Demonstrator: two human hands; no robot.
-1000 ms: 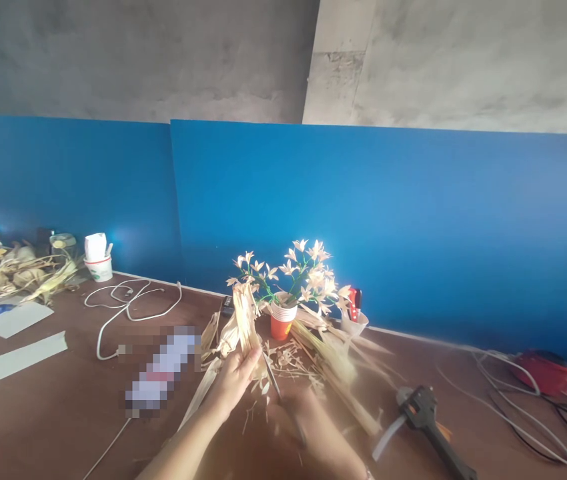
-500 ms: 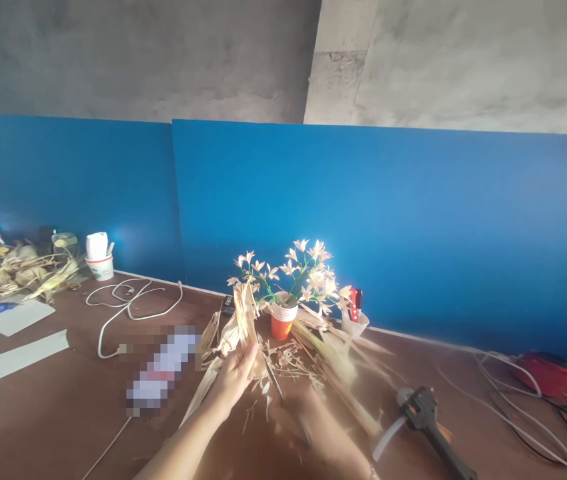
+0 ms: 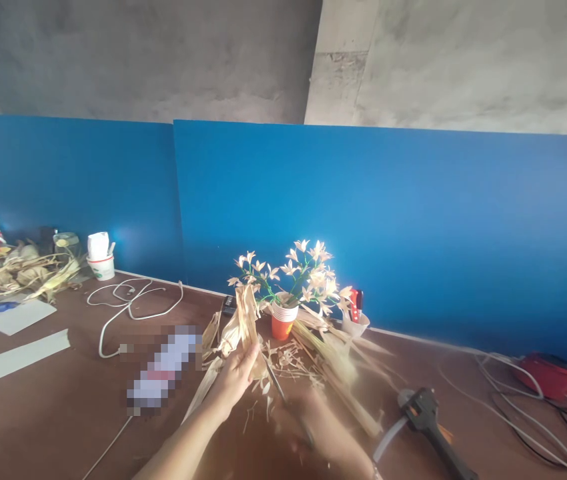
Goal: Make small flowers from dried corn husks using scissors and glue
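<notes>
My left hand (image 3: pixel 236 375) clasps a pale dried husk (image 3: pixel 247 317); just right, my blurred right hand (image 3: pixel 311 415) grips dark metal scissors (image 3: pixel 276 383).

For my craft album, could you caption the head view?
Left hand holding dried husk beside pale flowers in paper cups.

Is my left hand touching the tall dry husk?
Touching. The head view shows the left hand gripping the dry husk near its lower end, with the thumb pressed on it.

soft daylight glare, lower centre motion-blurred
</notes>
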